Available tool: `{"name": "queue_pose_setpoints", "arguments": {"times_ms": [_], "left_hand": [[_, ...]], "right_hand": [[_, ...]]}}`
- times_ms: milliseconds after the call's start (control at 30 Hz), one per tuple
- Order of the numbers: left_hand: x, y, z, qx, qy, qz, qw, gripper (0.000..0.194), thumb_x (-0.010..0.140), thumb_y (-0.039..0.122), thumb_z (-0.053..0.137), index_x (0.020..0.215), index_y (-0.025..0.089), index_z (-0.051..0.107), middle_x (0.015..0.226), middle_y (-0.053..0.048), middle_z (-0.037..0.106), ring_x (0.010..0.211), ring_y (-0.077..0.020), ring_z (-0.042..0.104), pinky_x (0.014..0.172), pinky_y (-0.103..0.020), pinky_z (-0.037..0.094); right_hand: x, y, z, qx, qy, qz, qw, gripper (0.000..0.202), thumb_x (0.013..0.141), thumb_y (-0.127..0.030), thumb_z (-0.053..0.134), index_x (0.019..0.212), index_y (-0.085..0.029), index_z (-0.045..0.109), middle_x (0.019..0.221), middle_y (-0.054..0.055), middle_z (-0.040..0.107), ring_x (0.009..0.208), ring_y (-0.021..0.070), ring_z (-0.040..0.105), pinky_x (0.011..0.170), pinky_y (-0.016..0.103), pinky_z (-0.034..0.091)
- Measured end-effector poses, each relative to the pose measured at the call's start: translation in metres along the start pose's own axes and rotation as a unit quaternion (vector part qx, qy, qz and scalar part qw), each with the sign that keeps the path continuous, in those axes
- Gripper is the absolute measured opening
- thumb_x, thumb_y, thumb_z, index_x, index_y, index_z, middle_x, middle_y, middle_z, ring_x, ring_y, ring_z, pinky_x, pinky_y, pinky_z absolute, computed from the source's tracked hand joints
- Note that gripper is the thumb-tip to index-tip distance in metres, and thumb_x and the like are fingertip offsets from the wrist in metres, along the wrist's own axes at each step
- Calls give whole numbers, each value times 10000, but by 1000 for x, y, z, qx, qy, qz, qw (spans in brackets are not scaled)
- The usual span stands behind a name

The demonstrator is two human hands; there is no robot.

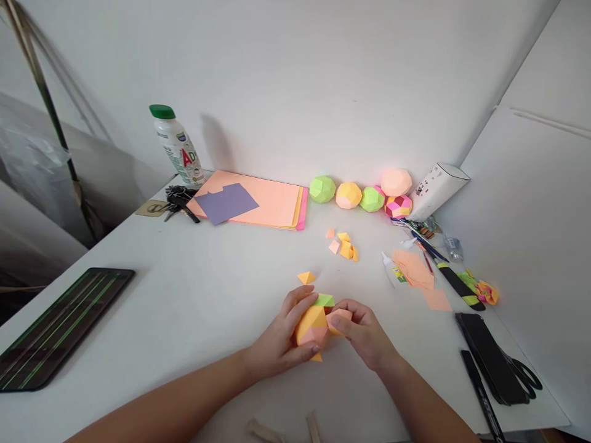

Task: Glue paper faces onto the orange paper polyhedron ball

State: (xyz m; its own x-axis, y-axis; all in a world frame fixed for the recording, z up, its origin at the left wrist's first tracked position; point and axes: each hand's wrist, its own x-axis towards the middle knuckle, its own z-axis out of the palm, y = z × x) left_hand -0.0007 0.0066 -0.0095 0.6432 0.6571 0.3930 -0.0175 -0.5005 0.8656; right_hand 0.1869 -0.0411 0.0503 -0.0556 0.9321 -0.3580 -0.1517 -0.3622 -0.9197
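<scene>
Near the table's front middle, my left hand [281, 338] is wrapped round a faceted paper shape [311, 326] of yellow, peach and light green. My right hand [367, 332] pinches a small peach and yellow paper piece [340, 320] against the right side of that shape. A yellow folded piece [306, 278] lies just beyond my left fingertips. Farther back sits a little cluster of yellow and peach folded pieces [346, 249]. My fingers hide part of the shape.
Several paper balls [349, 195] line the wall beside a white paper tube [438, 189]. Coloured sheets [272, 200], keys [181, 200] and a bottle [178, 147] stand back left. A dark tablet [64, 329] lies left; glue [392, 271], a cutter [459, 286] and scissors [524, 375] lie right.
</scene>
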Motion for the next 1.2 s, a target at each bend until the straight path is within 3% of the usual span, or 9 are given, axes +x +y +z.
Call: {"name": "queue_pose_setpoints", "arguments": {"times_ms": [200, 533, 767, 1200], "left_hand": [[0, -1, 0, -16, -19, -8, 1000, 604, 884, 460, 495, 1403, 321, 220, 1401, -124, 198, 1318, -361, 232, 1018, -536, 399], [-1, -5, 1, -5, -26, 14, 1000, 633, 875, 559, 430, 1409, 320, 190, 1384, -139, 178, 1297, -358, 255, 1028, -560, 365], [0, -2, 0, -5, -35, 6, 999, 634, 867, 576, 424, 1401, 323, 195, 1368, -140, 179, 1311, -390, 214, 1022, -588, 358], [-1, -3, 1, -21, -22, 2, 1000, 622, 875, 555, 441, 1397, 303, 216, 1379, -136, 177, 1304, -336, 242, 1027, -539, 372]], "right_hand": [[-2, 0, 1, -36, 10, -32, 999, 188, 728, -358, 719, 731, -184, 647, 724, 5, 614, 711, 162, 548, 670, 298, 441], [-1, 2, 7, 87, -5, 28, 996, 215, 692, -305, 741, 644, -171, 579, 633, -29, 558, 618, 120, 502, 609, 259, 409], [-2, -2, 5, 68, -15, 33, 997, 231, 677, -326, 752, 666, -168, 583, 657, -16, 558, 621, 123, 492, 601, 256, 395], [-2, 0, 6, 82, -2, 20, 996, 235, 692, -335, 744, 658, -174, 577, 637, -28, 543, 600, 114, 472, 598, 260, 393]]}}
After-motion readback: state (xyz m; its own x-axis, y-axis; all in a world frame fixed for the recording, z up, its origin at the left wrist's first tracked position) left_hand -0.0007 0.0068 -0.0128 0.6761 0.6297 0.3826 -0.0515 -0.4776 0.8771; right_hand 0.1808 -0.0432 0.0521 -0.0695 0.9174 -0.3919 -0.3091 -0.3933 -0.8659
